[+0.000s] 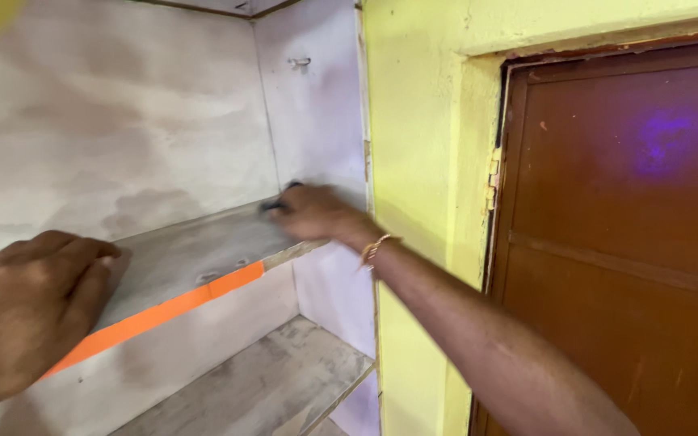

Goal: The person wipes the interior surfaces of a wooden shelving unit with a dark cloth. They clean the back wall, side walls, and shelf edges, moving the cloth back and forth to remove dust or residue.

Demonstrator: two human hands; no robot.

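My right hand (pixel 314 213) reaches to the far right corner of a grey stone shelf (pixel 195 254) set in a wall niche, closed around a small dark object (pixel 275 205) that is mostly hidden by the fingers. A gold bracelet (pixel 375 249) sits on that wrist. My left hand (pixel 30 311) rests flat on the near left part of the same shelf, fingers together, holding nothing. A strip of orange tape (pixel 171 310) runs along the shelf's front edge between the two hands.
A lower grey shelf (pixel 276 387) lies below. The niche has pale stained walls (pixel 107 121) with a small hook (pixel 300 62) high up. To the right stand a yellow wall (pixel 422 145) and a brown wooden door (pixel 624 242).
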